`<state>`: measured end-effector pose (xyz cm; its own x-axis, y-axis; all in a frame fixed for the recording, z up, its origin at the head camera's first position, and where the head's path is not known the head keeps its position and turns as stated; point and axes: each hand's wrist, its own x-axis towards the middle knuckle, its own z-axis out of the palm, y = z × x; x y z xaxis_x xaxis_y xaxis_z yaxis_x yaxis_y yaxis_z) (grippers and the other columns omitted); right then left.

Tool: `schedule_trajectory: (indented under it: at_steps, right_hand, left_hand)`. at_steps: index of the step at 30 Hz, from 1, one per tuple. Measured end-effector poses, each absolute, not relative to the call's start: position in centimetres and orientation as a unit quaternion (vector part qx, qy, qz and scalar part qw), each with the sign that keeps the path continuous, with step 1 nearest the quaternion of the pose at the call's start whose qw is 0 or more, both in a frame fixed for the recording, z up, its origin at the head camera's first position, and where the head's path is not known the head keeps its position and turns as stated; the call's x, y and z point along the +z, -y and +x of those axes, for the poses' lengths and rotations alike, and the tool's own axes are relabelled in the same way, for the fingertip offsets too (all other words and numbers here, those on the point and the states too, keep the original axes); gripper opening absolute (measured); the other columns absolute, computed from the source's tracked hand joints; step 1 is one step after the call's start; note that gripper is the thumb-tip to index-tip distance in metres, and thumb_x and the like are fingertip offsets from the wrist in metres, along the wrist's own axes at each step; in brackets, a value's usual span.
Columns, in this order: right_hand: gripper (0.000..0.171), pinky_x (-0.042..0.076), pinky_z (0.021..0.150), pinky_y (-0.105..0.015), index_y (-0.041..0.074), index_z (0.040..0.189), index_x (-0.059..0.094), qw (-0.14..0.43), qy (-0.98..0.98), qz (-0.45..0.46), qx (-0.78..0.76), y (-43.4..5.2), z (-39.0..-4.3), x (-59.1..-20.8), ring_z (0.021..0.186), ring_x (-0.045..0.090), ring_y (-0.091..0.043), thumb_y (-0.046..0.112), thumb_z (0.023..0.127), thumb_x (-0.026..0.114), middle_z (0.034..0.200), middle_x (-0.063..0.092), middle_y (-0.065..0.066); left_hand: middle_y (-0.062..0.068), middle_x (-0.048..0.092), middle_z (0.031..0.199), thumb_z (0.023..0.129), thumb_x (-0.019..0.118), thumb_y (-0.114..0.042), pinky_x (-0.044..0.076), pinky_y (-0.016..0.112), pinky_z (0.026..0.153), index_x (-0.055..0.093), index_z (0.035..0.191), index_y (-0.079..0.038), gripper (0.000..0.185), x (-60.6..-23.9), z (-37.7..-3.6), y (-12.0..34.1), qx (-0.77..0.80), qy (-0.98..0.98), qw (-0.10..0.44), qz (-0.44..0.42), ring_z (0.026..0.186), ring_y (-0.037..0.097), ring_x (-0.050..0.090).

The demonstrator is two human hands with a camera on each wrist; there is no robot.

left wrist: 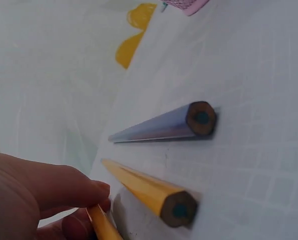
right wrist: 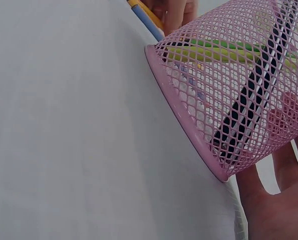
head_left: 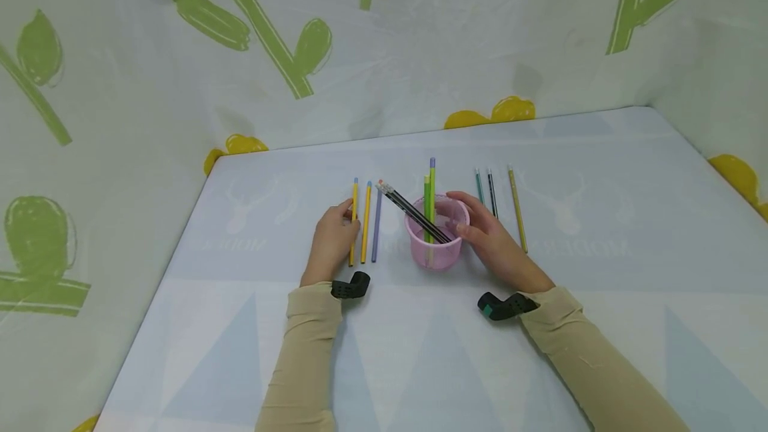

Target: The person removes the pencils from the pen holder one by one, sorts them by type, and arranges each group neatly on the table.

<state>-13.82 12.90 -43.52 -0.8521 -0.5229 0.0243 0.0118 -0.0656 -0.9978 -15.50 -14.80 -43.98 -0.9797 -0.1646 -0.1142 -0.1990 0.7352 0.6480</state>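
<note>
The left hand pinches the outermost long yellow wooden pencil of three lying side by side on the pale blue tabletop; a second yellow pencil and a lilac pencil lie just beside it. The right hand curls around the pink wire-mesh pencil cup, steadying it upright; green and black pencils already stand inside. This looks like the pick-up step for another pencil. The next move calls for lifting it clear and tipping it into the cup's mouth. Three more pencils wait right of the cup.
</note>
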Motion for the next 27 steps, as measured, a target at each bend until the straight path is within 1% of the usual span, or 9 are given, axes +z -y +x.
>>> schedule_trajectory:
  at_steps: [5, 10, 16, 19, 23, 27]
  right_hand:
    - [0.048, 0.019, 0.103, -0.045, 0.028, 0.136, 0.027, 0.192, -0.662, -0.193, -0.699, -13.0, -14.1, -44.0, 0.128, 0.023, -0.020, 0.016, 0.092, 0.042, 0.140, 0.023, 0.002]
    - [0.048, 0.019, 0.103, -0.045, 0.024, 0.137, 0.025, 0.192, -0.663, -0.192, -0.698, -12.9, -13.8, -43.3, 0.129, 0.022, -0.021, 0.013, 0.093, 0.041, 0.141, 0.022, 0.000]
    - [0.048, 0.019, 0.104, -0.044, 0.019, 0.137, 0.025, 0.190, -0.654, -0.201, -0.705, -12.7, -13.4, -42.7, 0.128, 0.024, -0.024, 0.007, 0.093, 0.037, 0.140, 0.023, -0.005]
    - [0.048, 0.019, 0.104, -0.046, 0.020, 0.138, 0.024, 0.184, -0.663, -0.204, -0.697, -12.7, -13.6, -43.0, 0.129, 0.024, -0.022, 0.011, 0.093, 0.039, 0.140, 0.025, -0.003]
    - [0.049, 0.018, 0.103, -0.047, 0.023, 0.138, 0.024, 0.181, -0.670, -0.202, -0.691, -12.8, -13.9, -43.7, 0.129, 0.022, -0.021, 0.016, 0.093, 0.041, 0.140, 0.025, 0.000]
    - [0.048, 0.018, 0.104, -0.045, 0.021, 0.138, 0.024, 0.188, -0.662, -0.200, -0.698, -12.8, -13.6, -43.0, 0.129, 0.022, -0.022, 0.012, 0.093, 0.039, 0.141, 0.022, -0.002]
  left_hand:
    - [0.007, 0.050, 0.108, 0.084, 0.054, -0.015, 0.041, 0.034, 0.078, 0.045, 0.131, -0.010, 0.048, -43.9, -15.3, 14.3, 0.293, -0.952, 0.014, -0.085, 0.090, 0.021, 0.047]
    - [0.007, 0.048, 0.107, 0.084, 0.055, -0.015, 0.041, 0.032, 0.075, 0.047, 0.129, -0.011, 0.046, -43.9, -15.2, 14.1, 0.284, -0.955, 0.010, -0.088, 0.089, 0.020, 0.046]
    - [0.005, 0.050, 0.102, 0.083, 0.052, -0.020, 0.041, 0.032, 0.073, 0.046, 0.129, -0.015, 0.047, -44.0, -15.3, 14.3, 0.308, -0.946, 0.006, -0.099, 0.085, 0.021, 0.047]
    - [0.004, 0.049, 0.100, 0.084, 0.051, -0.025, 0.040, 0.032, 0.071, 0.047, 0.128, -0.018, 0.045, -44.0, -15.3, 14.4, 0.326, -0.939, 0.005, -0.107, 0.082, 0.021, 0.046]
    - [0.003, 0.049, 0.092, 0.086, 0.052, -0.029, 0.039, 0.030, 0.063, 0.051, 0.124, -0.021, 0.039, -44.0, -15.3, 14.4, 0.347, -0.932, -0.009, -0.104, 0.075, 0.020, 0.045]
    - [0.000, 0.049, 0.087, 0.088, 0.052, -0.030, 0.038, 0.028, 0.056, 0.054, 0.119, -0.022, 0.032, -44.0, -15.1, 14.5, 0.390, -0.915, -0.029, -0.097, 0.067, 0.018, 0.046]
